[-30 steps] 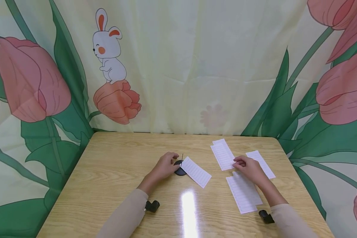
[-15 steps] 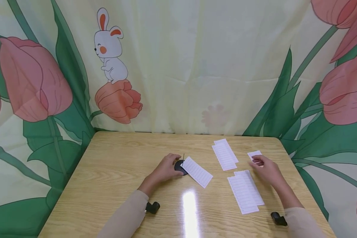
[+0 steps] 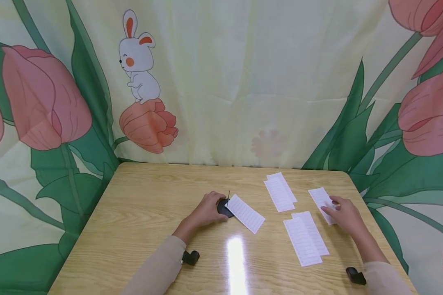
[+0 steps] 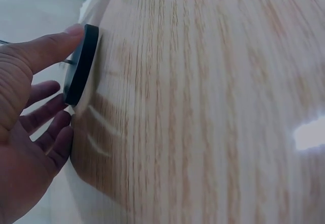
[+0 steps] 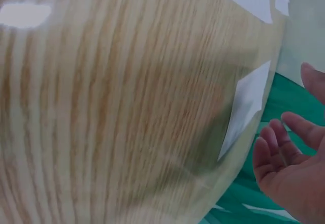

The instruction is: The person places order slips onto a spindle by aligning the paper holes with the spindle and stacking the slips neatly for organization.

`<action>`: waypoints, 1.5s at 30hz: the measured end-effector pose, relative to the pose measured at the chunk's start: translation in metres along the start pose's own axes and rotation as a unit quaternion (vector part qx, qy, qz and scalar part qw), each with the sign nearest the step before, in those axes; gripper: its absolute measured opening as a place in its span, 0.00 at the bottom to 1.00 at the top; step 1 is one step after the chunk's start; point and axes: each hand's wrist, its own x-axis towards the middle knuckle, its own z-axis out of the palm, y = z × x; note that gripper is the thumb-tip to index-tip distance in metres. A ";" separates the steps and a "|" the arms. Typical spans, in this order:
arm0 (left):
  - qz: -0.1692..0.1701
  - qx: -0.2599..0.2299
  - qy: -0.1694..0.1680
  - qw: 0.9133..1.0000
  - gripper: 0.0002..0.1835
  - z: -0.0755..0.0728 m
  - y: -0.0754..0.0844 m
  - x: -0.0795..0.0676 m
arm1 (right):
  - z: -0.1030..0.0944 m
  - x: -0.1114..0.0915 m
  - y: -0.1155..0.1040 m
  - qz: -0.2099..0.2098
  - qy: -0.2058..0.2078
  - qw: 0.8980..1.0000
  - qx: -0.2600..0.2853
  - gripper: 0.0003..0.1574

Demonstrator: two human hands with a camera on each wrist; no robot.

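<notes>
A bill spike [image 3: 223,209] with a round black base and a thin upright needle stands mid-table. My left hand [image 3: 208,209] holds its base from the left, thumb on the near side and fingers curved round the far side. One lined white slip [image 3: 245,214] overlaps the base with its corner; whether the needle pierces it I cannot tell. At the right, my right hand [image 3: 344,213] hovers over the edge of a single lined slip [image 3: 319,198]. In the right wrist view that slip [image 5: 246,104] lies on the table, apart from the loosely spread fingers.
Two overlapping slips [image 3: 279,192] lie toward the back, and another overlapping pair [image 3: 304,239] lies nearer the front. The wooden table [image 3: 144,196] ends at a printed curtain [image 3: 221,82] behind. Black wrist cameras [image 3: 190,257] sit at both sleeves.
My right hand has moved right from the back pair of slips to the single slip at the right. My left hand has stayed at the spike's base, its fingers shifting slightly round it.
</notes>
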 end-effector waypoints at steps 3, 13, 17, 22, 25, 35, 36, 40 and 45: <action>-0.004 -0.001 -0.002 1.000 0.41 0.001 0.001 -0.001 | 0.000 -0.002 0.008 0.004 -0.002 1.000 -0.016 0.49; -0.010 0.005 -0.005 1.000 0.38 0.002 0.003 0.000 | 0.002 -0.004 0.027 0.036 -0.010 0.998 -0.049 0.56; -0.018 0.002 -0.005 1.000 0.38 0.003 0.002 0.001 | 0.003 -0.005 0.029 0.051 -0.017 0.997 -0.050 0.59; -0.019 0.006 -0.001 1.000 0.37 0.005 0.001 0.003 | 0.005 -0.004 0.030 0.065 -0.010 0.997 -0.046 0.56; -0.021 0.005 0.000 1.000 0.37 0.005 0.002 0.003 | 0.006 -0.005 0.030 0.066 -0.005 0.997 -0.045 0.53; -0.025 0.003 0.001 1.000 0.37 0.005 0.002 0.000 | 0.010 -0.004 0.031 0.070 -0.001 0.997 -0.038 0.40; -0.025 0.004 0.002 1.000 0.37 0.005 0.002 0.000 | 0.010 -0.004 0.031 0.071 -0.002 0.997 -0.037 0.39; -0.027 0.006 0.003 1.000 0.37 0.003 0.002 0.001 | 0.010 -0.002 0.031 0.071 -0.008 0.997 -0.029 0.39; -0.022 0.012 0.004 1.000 0.36 0.001 0.002 0.001 | 0.009 0.000 0.028 0.080 0.000 0.996 -0.032 0.42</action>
